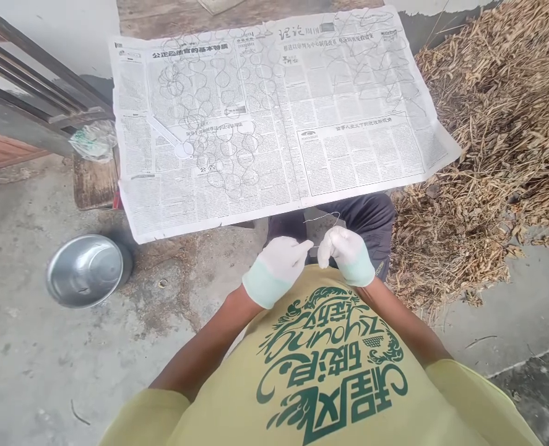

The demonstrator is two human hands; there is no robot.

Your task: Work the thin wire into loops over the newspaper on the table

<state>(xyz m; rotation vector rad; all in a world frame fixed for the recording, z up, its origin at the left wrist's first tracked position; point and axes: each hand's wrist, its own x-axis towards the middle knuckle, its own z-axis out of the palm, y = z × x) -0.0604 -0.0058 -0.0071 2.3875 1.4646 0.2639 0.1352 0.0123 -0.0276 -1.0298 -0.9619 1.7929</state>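
Observation:
A thin wire point(324, 217) runs between my two hands, its free end curving up above my right hand. My left hand point(280, 263), in a white glove with a pale green cuff, pinches the wire at its fingertips. Close beside it, my right hand point(343, 249), gloved the same way, is closed with bent fingers on the wire. Both hands are in front of my stomach, just below the near edge of a newspaper point(358, 167). Several bent wire loops point(232, 148) lie on the paper's left half, and wavy wire pieces point(371, 62) lie at its upper right.
A white spoon-like tool point(172, 137) rests on the newspaper. Left of the table stand a wooden chair point(21, 68) and a wooden stool point(93, 179) with a plastic bag point(94, 141). A metal basin point(86, 271) sits on the concrete floor. Dried stalks point(497, 124) are heaped at right.

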